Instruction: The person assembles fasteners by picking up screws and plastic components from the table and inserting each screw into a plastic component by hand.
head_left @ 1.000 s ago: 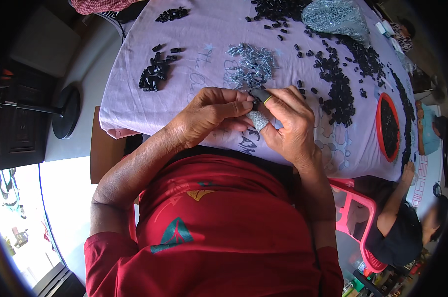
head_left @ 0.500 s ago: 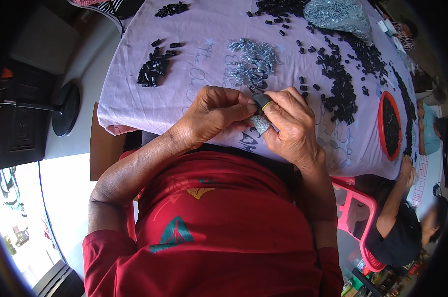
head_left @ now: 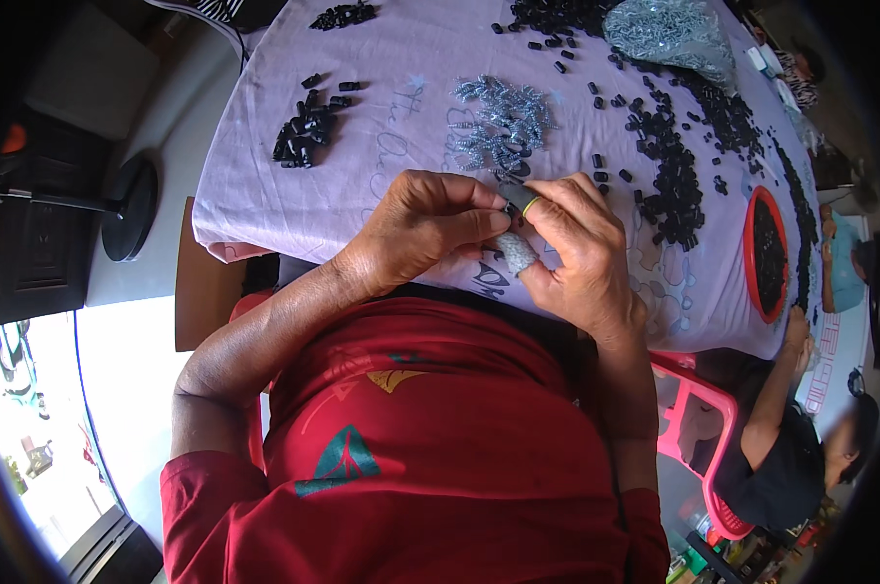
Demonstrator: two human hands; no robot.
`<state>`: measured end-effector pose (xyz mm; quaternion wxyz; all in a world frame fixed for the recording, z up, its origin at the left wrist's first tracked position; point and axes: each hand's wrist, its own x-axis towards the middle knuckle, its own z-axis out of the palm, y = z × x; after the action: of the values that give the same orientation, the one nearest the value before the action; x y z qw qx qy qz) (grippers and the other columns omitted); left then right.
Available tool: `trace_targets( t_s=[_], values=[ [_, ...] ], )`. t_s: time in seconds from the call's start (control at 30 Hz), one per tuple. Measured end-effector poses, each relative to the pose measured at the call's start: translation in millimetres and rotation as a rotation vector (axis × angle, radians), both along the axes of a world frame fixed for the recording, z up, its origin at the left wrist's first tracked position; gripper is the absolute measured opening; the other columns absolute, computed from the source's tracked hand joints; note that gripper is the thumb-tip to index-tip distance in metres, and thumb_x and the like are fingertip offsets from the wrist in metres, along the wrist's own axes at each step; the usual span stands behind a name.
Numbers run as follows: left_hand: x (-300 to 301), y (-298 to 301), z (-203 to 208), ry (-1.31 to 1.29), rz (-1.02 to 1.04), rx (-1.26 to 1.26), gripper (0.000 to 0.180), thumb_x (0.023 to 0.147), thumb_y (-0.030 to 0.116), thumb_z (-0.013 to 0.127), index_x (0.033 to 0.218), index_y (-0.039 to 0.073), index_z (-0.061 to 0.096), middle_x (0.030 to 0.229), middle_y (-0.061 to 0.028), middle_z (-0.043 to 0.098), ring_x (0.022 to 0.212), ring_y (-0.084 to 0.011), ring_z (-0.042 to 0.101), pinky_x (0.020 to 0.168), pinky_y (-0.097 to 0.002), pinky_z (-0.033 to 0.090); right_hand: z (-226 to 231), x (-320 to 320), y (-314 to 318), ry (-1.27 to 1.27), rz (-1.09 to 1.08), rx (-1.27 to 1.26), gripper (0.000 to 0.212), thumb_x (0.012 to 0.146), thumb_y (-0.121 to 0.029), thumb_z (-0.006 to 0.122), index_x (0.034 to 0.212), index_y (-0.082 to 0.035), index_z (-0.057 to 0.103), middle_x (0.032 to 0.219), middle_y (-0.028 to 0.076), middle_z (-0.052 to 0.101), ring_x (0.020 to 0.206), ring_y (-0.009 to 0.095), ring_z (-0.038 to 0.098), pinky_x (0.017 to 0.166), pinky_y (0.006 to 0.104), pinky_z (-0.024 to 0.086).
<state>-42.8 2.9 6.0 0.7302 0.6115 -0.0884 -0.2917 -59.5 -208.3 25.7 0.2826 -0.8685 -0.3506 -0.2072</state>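
Note:
My left hand (head_left: 425, 222) is closed in a pinch, thumb against forefinger, on a small black piece (head_left: 511, 210) that is mostly hidden by the fingertips. Close beside it is my right hand (head_left: 584, 238), its thumb and forefinger apart around the piece. A grey wrap (head_left: 515, 253) covers the right thumb tip, and a dark cover with a yellow band (head_left: 527, 201) sits on the forefinger. Just beyond the hands lies a pile of small silvery springs (head_left: 503, 119). Farther left is a small heap of black cylindrical parts (head_left: 305, 131).
Many loose black pieces (head_left: 668, 180) spread over the right of the cloth-covered table (head_left: 362, 209). A bag of silvery parts (head_left: 668, 37) lies at the back; a red-rimmed bowl (head_left: 754, 255) holds dark bits. Another person (head_left: 790, 448) sits to the right by a pink chair (head_left: 707, 389).
The right thumb and forefinger have parted slightly, and the right hand has shifted a little to the right. The left hand keeps its pinch in nearly the same place.

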Motion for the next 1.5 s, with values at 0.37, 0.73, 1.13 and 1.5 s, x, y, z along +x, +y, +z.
trace_targets(
  t_s=[0.37, 0.73, 1.13, 1.5],
  values=[
    [-1, -1, 6, -0.053, 0.000, 0.010, 0.020, 0.098, 0.011, 0.071, 0.113, -0.002, 0.072, 0.090, -0.0065, 0.076, 0.076, -0.0084, 0.071, 0.061, -0.0200, 0.054, -3, 1, -11, 0.029, 0.006, 0.095, 0.030, 0.070, 0.007, 0.072, 0.100, 0.004, 0.070, 0.096, 0.014, 0.070, 0.085, 0.032, 0.067, 0.072, 0.0385, 0.055],
    [2, 1, 5, -0.041, -0.009, -0.039, 0.019, 0.098, 0.009, 0.070, 0.113, -0.002, 0.070, 0.090, -0.0066, 0.075, 0.075, -0.0092, 0.071, 0.058, -0.0196, 0.051, -8, 2, -13, 0.148, -0.015, 0.233, 0.025, 0.070, 0.006, 0.071, 0.095, 0.004, 0.069, 0.089, 0.011, 0.070, 0.073, 0.022, 0.065, 0.063, 0.0315, 0.053],
    [1, 0, -2, -0.142, -0.009, -0.043, 0.012, 0.098, 0.004, 0.069, 0.108, -0.002, 0.070, 0.089, -0.0044, 0.073, 0.080, -0.0076, 0.068, 0.069, -0.0218, 0.053, -9, -5, -9, 0.269, -0.058, 0.323, 0.021, 0.069, 0.007, 0.069, 0.088, 0.003, 0.064, 0.078, 0.005, 0.062, 0.061, 0.009, 0.050, 0.054, 0.0246, 0.043],
    [-4, -4, -8, -0.236, 0.036, -0.012, 0.007, 0.097, 0.001, 0.068, 0.101, -0.004, 0.067, 0.087, -0.0041, 0.069, 0.079, -0.0092, 0.064, 0.074, -0.0247, 0.055, -4, -7, -11, 0.551, -0.071, 0.347, 0.013, 0.074, 0.006, 0.071, 0.081, 0.002, 0.061, 0.068, 0.002, 0.058, 0.058, 0.006, 0.048, 0.053, 0.0244, 0.042]
  ],
)
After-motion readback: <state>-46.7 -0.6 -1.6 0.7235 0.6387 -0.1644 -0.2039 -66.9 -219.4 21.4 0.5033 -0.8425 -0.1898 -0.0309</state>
